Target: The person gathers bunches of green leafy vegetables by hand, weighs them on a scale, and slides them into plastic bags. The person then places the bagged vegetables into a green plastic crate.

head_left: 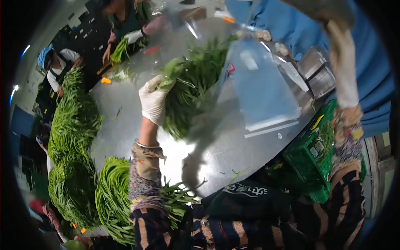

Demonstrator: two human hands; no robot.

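My left hand (153, 100), in a white glove, grips a thick bunch of leafy greens (189, 93) and holds it above the shiny metal table (233, 146). The leafy tops point toward a clear plastic bag (260, 89), which hangs just right of the bunch. My right arm, in a white sleeve, reaches up along the right side. The gloved fingers of my right hand (264, 34) pinch the bag's upper edge. Motion blur softens the bag and the greens.
Long piles of greens (73, 137) lie along the table's left side, and another heap (114, 196) sits near my left elbow. A green plastic crate (310, 160) stands at the right, with metal boxes (316, 73) behind it. Two other people (58, 66) handle greens at the far left.
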